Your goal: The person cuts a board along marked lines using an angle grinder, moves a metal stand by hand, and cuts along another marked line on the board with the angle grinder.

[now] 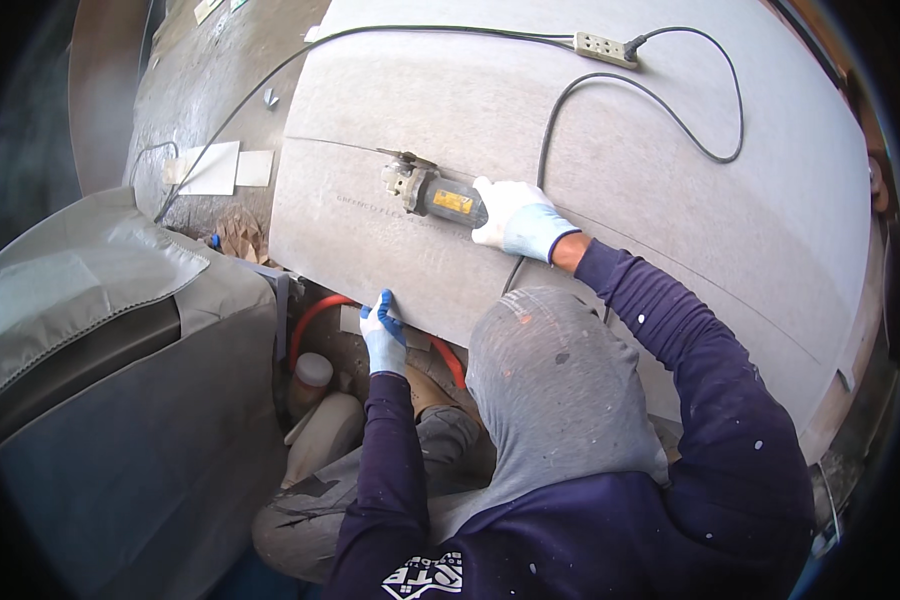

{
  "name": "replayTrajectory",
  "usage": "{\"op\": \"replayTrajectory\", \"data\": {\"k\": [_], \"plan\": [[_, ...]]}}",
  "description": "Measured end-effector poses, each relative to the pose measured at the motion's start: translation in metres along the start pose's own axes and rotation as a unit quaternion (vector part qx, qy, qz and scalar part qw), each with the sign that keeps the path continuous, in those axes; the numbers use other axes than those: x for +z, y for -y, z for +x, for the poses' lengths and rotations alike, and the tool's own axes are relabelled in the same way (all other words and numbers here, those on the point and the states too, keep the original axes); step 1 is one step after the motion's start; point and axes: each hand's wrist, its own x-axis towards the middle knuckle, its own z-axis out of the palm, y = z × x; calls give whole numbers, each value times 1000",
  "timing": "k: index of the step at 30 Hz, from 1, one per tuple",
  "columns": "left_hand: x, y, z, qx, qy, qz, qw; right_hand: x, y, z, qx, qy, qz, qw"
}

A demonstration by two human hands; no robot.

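Note:
Neither of my own hands is in view. In front of me sits a co-worker (570,390) in a grey hood and dark sleeves, seen from behind. The co-worker's right hand (518,218), in a white and light-blue glove, grips the rear of an angle grinder (445,199). The grinder lies over a large pale grey board (370,110), its disc beside a thin dark line across the board. Whether the disc spins, I cannot tell. At the board's near edge is the co-worker's gloved left hand (383,330), thumb and fingers at the rim.
A black cord runs across the board to a white power strip (605,49). A grey covered bulky object (130,400) stands at the left. Near the co-worker's knee are a lidded jar (312,372) and an orange hose (305,322). Pale offcuts (210,168) lie on the floor.

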Motion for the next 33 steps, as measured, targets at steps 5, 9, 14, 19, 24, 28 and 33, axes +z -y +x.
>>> {"op": "replayTrajectory", "data": {"k": [5,9,14,19,24,28,33], "plan": [[-4,3,4,7,18,-6,1000,-4,-1,-4,9,11,-1,1000],[-10,4,7,12,20,2,1000,-8,-4,-13,10,16,-7,1000],[-10,7,8,6,0,13,1000,-8,-6,-21,11,9,-6,1000],[-12,7,10,2,4,7,1000,-4,-11,-22,-6,-18,-4,1000],[-14,9,13,-1,17,4,1000,-11,-11,-29,16,16,-7,1000],[-14,8,13,11,14,-1,1000,-7,-16,-29,6,-1,-21,1000],[-14,6,10,-5,-2,6,1000,-4,-19,-29,10,7,-22,1000]]}}
